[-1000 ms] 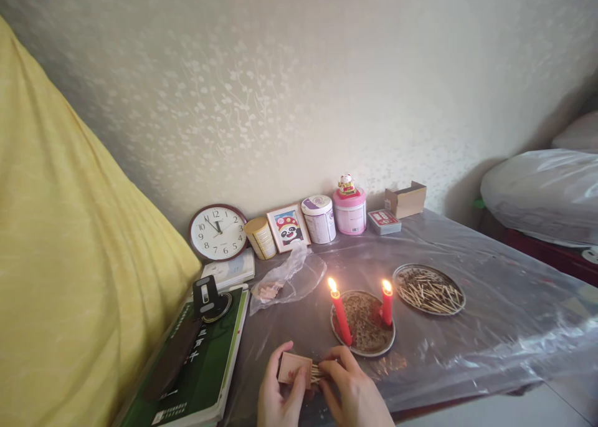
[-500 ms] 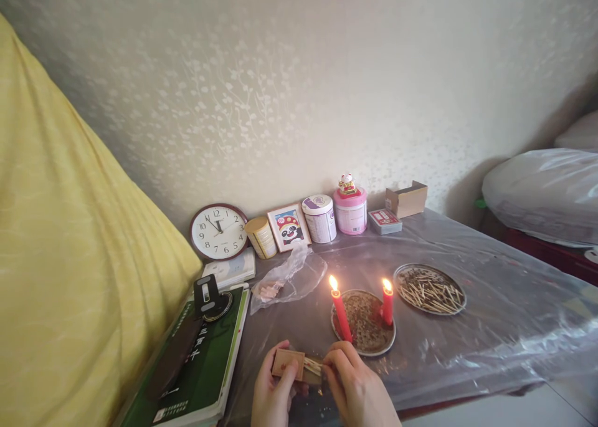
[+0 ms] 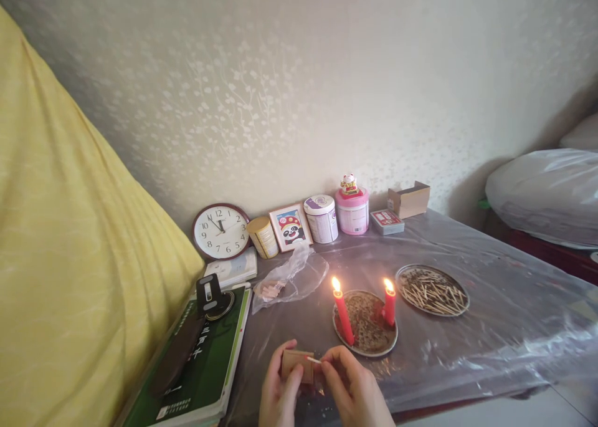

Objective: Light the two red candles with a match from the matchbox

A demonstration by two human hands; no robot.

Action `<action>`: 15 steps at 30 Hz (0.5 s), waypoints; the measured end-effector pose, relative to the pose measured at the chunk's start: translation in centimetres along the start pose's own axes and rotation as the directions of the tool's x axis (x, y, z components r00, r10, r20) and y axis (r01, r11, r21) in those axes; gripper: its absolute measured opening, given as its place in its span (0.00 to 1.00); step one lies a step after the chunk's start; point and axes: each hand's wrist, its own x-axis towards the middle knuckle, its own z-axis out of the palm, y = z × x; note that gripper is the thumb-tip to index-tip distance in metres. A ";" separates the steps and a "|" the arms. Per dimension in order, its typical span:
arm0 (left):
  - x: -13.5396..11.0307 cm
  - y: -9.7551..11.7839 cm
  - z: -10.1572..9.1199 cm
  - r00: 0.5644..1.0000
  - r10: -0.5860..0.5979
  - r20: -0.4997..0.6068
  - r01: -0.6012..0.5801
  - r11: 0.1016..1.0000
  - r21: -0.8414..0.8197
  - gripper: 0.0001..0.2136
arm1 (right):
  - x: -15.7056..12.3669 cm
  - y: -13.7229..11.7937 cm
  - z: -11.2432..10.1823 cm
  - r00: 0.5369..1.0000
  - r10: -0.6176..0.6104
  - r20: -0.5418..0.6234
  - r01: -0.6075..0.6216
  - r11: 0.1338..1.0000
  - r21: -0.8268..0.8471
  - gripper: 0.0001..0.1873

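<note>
My left hand [image 3: 279, 386] is closed round a small brown matchbox [image 3: 298, 364], its thumb lying across the front face. Between the thumb and fingers of my right hand [image 3: 351, 383] is a single matchstick [image 3: 314, 359], its reddish tip at the matchbox face. Just beyond my hands stands a round metal plate [image 3: 369, 333] with brown residue. On it are two lit red candles, a left candle [image 3: 344, 318] that leans a little and a shorter right candle [image 3: 389, 308].
Another round plate [image 3: 467, 302] holds many matchsticks [image 3: 436, 292]. Left lie a green book [image 3: 219, 346] with a black object on it, and a clear plastic bag [image 3: 292, 277]. Along the wall stand a clock [image 3: 221, 230], a picture frame [image 3: 290, 227], tins and a cardboard box [image 3: 410, 199].
The matchbox drawer, which stuck out with matches showing, is now pushed in. My right hand now holds one match against the box.
</note>
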 end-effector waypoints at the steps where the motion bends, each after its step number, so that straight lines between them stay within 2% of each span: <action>1: 0.1 0.1 -0.1 1.000 0.022 -0.014 -0.022 1.000 0.011 0.24 | 0.0 0.0 0.0 1.000 0.009 -0.019 -0.009 1.000 0.015 0.17; 4: 0.6 0.2 -0.6 0.995 0.082 -0.053 -0.081 0.997 0.015 0.20 | 0.1 0.2 -0.1 0.997 0.028 -0.073 -0.023 0.997 0.071 0.19; 6: 1.0 0.1 -1.0 0.996 0.076 -0.040 -0.076 0.997 0.003 0.17 | 0.1 0.4 -0.1 0.995 0.035 -0.093 -0.027 0.996 0.087 0.20; 10: 1.5 -0.1 -1.4 0.998 -0.039 0.039 0.044 0.990 -0.132 0.17 | 0.2 0.7 -0.1 0.993 0.048 -0.104 -0.038 0.995 0.092 0.22; 13: 1.4 0.1 -1.5 0.984 -0.155 0.092 0.173 0.958 -0.227 0.24 | 0.1 0.7 -0.1 0.992 0.078 -0.104 -0.064 0.989 0.131 0.23; 15: 1.3 0.2 -1.6 0.969 -0.213 0.126 0.239 0.937 -0.255 0.23 | 0.2 0.6 -0.1 0.990 0.105 -0.093 -0.089 0.983 0.161 0.23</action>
